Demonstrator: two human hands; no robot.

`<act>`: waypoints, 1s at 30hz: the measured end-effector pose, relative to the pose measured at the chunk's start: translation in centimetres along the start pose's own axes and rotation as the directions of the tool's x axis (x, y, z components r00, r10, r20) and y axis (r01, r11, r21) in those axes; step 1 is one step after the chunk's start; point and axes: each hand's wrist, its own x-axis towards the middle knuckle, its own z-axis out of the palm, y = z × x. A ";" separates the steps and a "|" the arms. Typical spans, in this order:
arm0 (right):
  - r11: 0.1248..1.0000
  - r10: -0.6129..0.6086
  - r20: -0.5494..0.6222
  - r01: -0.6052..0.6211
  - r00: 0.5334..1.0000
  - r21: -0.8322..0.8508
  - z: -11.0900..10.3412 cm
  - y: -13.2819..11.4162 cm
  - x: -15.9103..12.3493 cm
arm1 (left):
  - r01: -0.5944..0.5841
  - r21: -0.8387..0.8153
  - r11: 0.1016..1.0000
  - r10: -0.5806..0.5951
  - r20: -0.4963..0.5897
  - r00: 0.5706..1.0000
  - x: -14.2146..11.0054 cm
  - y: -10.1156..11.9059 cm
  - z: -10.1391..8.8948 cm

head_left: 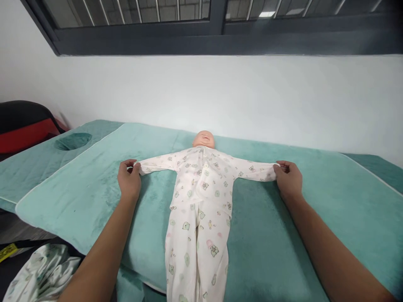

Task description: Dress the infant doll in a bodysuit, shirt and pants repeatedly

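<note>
A baby doll (204,139) lies on its back, its head toward the wall. It is dressed in a white long-sleeved top (204,176) and white trousers (197,251), both printed with small animals. My left hand (129,178) pinches the cuff of the sleeve on the left (159,162). On the other side, my right hand (289,178) pinches the end of the sleeve on the right (255,170). Both sleeves are stretched straight out sideways. The doll's hands do not show, and the trouser ends run out of view at the bottom.
The doll lies on a padded bed with a teal cover (315,226); a face hole (73,141) is at its left end. Printed cloth (42,272) is heaped at the lower left. A black and red object (27,130) stands left, and a barred window (138,25) is above.
</note>
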 end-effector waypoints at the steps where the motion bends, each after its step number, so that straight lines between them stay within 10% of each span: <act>1: 1.000 -0.018 -0.010 0.018 1.000 -0.007 -0.1 -0.2 -0.2 | 0.007 -0.007 1.000 -0.007 -0.001 1.000 0.0 0.0 0.0; 5: 0.975 -0.205 0.014 0.205 0.979 -0.083 0.0 -1.4 -1.4 | 0.020 -0.048 0.999 -0.021 -0.020 1.000 0.0 -0.1 0.0; 11: 0.791 -0.582 0.163 0.601 0.796 -0.110 1.4 -4.3 -4.7 | -0.027 -0.012 1.000 0.027 -0.069 0.997 0.3 -1.1 0.1; 20: 0.699 -0.703 0.415 0.666 0.577 0.259 0.2 -9.6 -12.2 | -0.200 0.194 0.960 0.200 0.021 0.980 0.3 -0.9 0.3; 27: 0.717 -0.692 0.398 0.641 0.603 0.275 -1.0 -11.5 -17.3 | -0.354 0.133 0.926 0.357 0.000 0.934 -4.2 1.4 -1.6; 30: 0.660 -0.747 0.324 0.706 0.580 0.257 -0.9 -11.5 -17.9 | -0.365 -0.065 0.929 0.370 0.203 0.906 -8.5 3.1 -3.0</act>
